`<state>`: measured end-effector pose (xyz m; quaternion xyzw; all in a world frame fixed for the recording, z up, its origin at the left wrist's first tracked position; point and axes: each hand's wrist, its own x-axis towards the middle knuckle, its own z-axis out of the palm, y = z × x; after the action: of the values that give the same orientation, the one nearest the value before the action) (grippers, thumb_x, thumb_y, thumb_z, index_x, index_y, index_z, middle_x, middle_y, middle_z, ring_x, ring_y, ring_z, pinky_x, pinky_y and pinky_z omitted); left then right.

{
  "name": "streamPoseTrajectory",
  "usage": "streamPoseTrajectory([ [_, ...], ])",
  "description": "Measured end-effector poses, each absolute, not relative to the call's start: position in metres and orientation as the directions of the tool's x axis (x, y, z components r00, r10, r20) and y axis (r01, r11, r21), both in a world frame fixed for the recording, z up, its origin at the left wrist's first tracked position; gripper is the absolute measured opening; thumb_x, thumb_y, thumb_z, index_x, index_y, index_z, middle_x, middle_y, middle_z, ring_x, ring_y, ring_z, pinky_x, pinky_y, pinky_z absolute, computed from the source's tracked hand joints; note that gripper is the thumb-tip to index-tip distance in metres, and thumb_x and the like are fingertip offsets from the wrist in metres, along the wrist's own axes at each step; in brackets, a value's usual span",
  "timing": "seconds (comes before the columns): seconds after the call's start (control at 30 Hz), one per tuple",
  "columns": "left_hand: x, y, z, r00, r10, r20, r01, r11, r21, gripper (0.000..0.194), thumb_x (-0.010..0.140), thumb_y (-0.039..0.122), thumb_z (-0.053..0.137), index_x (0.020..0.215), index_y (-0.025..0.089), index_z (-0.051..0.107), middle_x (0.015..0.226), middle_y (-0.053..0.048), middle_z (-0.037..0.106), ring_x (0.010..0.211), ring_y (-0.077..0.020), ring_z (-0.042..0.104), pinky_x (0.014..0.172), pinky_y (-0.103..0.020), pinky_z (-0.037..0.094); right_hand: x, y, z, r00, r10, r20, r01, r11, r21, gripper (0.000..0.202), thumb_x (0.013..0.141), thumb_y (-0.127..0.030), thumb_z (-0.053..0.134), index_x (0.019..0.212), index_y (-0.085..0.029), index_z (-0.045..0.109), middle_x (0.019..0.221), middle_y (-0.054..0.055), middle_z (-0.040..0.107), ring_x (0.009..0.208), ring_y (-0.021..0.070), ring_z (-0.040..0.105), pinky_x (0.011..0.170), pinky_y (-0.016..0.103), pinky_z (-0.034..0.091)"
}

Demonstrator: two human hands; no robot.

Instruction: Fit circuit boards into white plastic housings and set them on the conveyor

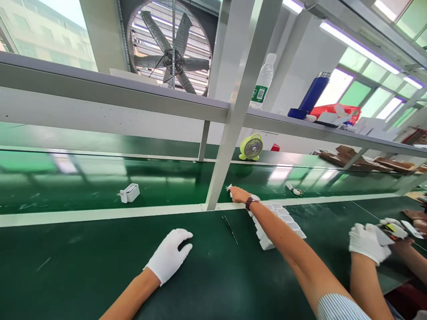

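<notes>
My left hand [169, 256], in a white glove, rests on the dark green bench [100, 275] with thumb and fingers apart and nothing between them. My right hand [239, 194], bare and with a wristwatch [252, 201], is stretched over the bench's pale rail to the green belt behind it. Its fingers close on a small white part [229, 188], mostly hidden. Under my right forearm sits a white compartment tray [283, 218], partly covered. A pair of dark tweezers [230, 230] lies between my hands.
A white box-like part [130, 193] and another small white piece [293, 189] lie on the belt. A metal post [230, 120] rises beside my right hand. A yellow-green fan [251, 147] stands behind. At right, a co-worker's gloved hand [368, 243] holds parts.
</notes>
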<state>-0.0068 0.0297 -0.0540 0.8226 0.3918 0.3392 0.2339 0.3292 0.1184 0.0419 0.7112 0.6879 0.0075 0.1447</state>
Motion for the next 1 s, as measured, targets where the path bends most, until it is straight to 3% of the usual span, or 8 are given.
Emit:
streamPoseTrajectory([
  [0.27,-0.007,0.028,-0.049,0.463,0.8,0.383,0.468,-0.587,0.66,0.021,0.083,0.022,0.063,0.101,0.025,0.073,0.106,-0.006,0.074,0.096,-0.024,0.071,0.091,-0.042,0.061,0.312,0.082,0.073,0.02,0.995,-0.096,0.976,0.001,0.219,0.031,0.097,-0.033,0.063,0.121,-0.014,0.062,0.12,0.012,0.065,0.106,0.0247,0.065,0.092,0.044,0.054],
  [0.37,-0.004,0.027,-0.05,0.453,0.793,0.408,0.453,-0.599,0.661,0.019,0.084,0.022,0.064,0.101,0.024,0.072,0.104,-0.006,0.073,0.094,-0.0227,0.071,0.091,-0.04,0.061,0.287,0.036,0.074,-0.119,0.991,-0.056,0.978,0.127,0.168,0.021,0.087,-0.015,0.06,0.107,-0.009,0.066,0.105,0.018,0.069,0.101,0.0298,0.065,0.089,0.04,0.05],
  [0.57,-0.003,0.03,-0.052,0.402,0.762,0.508,0.446,-0.648,0.618,0.021,0.084,0.018,0.059,0.102,0.021,0.07,0.099,-0.006,0.073,0.089,-0.0205,0.07,0.086,-0.038,0.061,0.209,-0.041,0.033,-0.433,0.901,0.005,0.901,0.433,0.017,0.017,0.076,-0.012,0.062,0.092,-0.016,0.066,0.098,0.011,0.07,0.089,0.0258,0.063,0.081,0.035,0.049],
  [0.63,-0.007,0.031,-0.051,0.401,0.758,0.515,0.463,-0.653,0.599,0.021,0.086,0.019,0.058,0.102,0.021,0.07,0.098,-0.006,0.073,0.088,-0.0204,0.07,0.084,-0.037,0.061,0.196,-0.053,0.024,-0.459,0.887,0.049,0.888,0.46,-0.023,0.017,0.078,-0.011,0.063,0.094,-0.016,0.066,0.101,0.011,0.071,0.092,0.0259,0.064,0.083,0.034,0.05],
  [0.7,-0.012,0.031,-0.049,0.402,0.762,0.508,0.485,-0.648,0.588,0.02,0.087,0.023,0.057,0.101,0.022,0.07,0.098,-0.006,0.073,0.087,-0.0204,0.07,0.083,-0.036,0.061,0.198,-0.06,0.022,-0.455,0.885,0.096,0.885,0.461,-0.062,0.023,0.084,-0.014,0.063,0.106,-0.016,0.065,0.116,0.01,0.07,0.102,0.0261,0.064,0.091,0.034,0.05],
  [0.83,-0.019,0.035,-0.045,0.386,0.781,0.491,0.517,-0.624,0.586,0.021,0.089,0.031,0.056,0.101,0.022,0.071,0.102,-0.006,0.073,0.084,-0.0202,0.071,0.083,-0.035,0.06,0.244,-0.079,0.029,-0.307,0.933,0.187,0.94,0.328,-0.097,0.038,0.094,-0.023,0.055,0.132,-0.017,0.056,0.139,0.014,0.059,0.118,0.0283,0.06,0.099,0.041,0.05],
  [1.0,-0.016,0.037,-0.04,0.34,0.807,0.482,0.526,-0.588,0.614,0.023,0.089,0.035,0.057,0.1,0.022,0.072,0.103,-0.005,0.074,0.081,-0.0186,0.07,0.081,-0.032,0.06,0.318,-0.119,0.031,0.121,0.966,0.229,0.993,-0.118,-0.024,0.036,0.095,-0.017,0.048,0.131,-0.017,0.057,0.12,0.014,0.067,0.095,0.0247,0.067,0.084,0.035,0.052],
])
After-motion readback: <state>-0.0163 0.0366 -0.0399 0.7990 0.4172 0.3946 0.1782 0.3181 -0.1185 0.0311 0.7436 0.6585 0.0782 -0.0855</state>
